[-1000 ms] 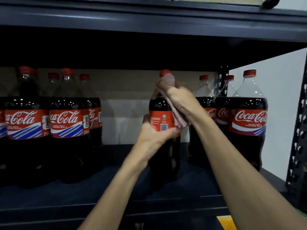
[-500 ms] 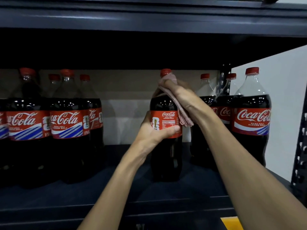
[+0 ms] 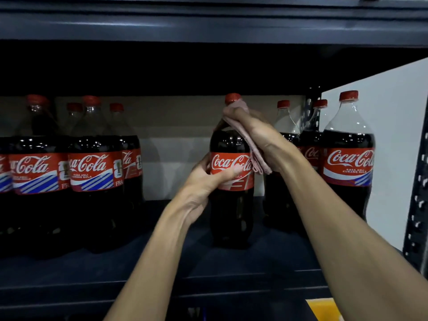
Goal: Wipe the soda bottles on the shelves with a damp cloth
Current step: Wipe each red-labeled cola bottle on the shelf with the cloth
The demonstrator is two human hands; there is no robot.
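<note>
A large cola bottle [image 3: 231, 205] with a red cap and red label stands upright at the middle of the dark shelf [image 3: 162, 262]. My left hand [image 3: 208, 179] grips it round the label, thumb across the front. My right hand [image 3: 259, 135] holds a folded pink cloth [image 3: 257, 156] against the bottle's neck and right shoulder, just under the cap. Part of the cloth hangs down beside the label.
Several more cola bottles [image 3: 92, 172] stand in a group at the left, and three others [image 3: 347, 158] at the right by a white wall. The upper shelf beam [image 3: 208, 22] runs overhead. A perforated metal post [image 3: 419, 193] rises at the far right.
My left hand has turned the bottle, so the label's front logo now faces me. My right hand with the cloth has stayed at the neck.
</note>
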